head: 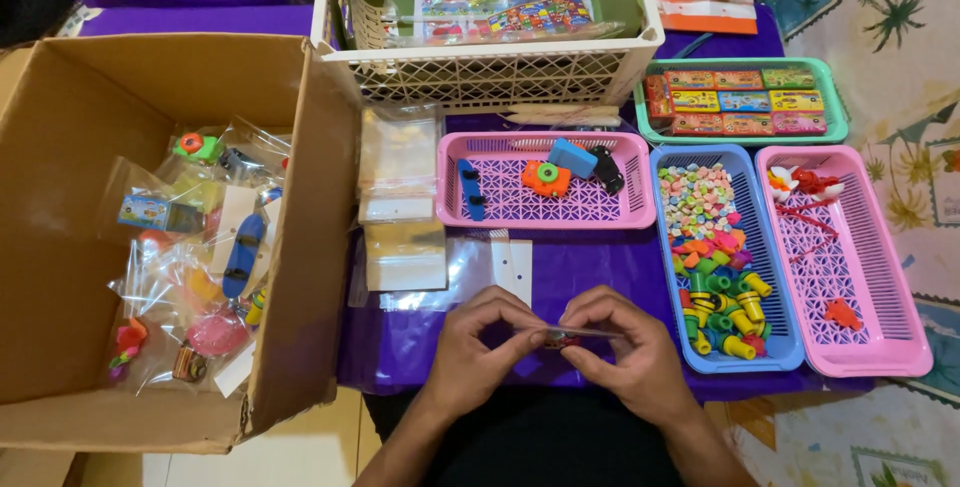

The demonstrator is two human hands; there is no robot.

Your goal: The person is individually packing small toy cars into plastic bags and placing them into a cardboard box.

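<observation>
Bright, even indoor light, soft shadows, sharp focus, slight edge distortion.

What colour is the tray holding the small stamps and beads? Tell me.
Blue tray, seen in the head view, between two pink ones.

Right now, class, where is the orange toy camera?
In the head view, the orange toy camera lies in the middle pink tray, beside a blue block, just beyond both hands.

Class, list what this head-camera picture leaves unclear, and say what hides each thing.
1. The small item pinched between the left hand and right hand: mostly covered by the fingers, too small to identify.
2. White crate contents: cut off by the top edge.
3. Cardboard box toys: blurred by plastic bags.
</observation>
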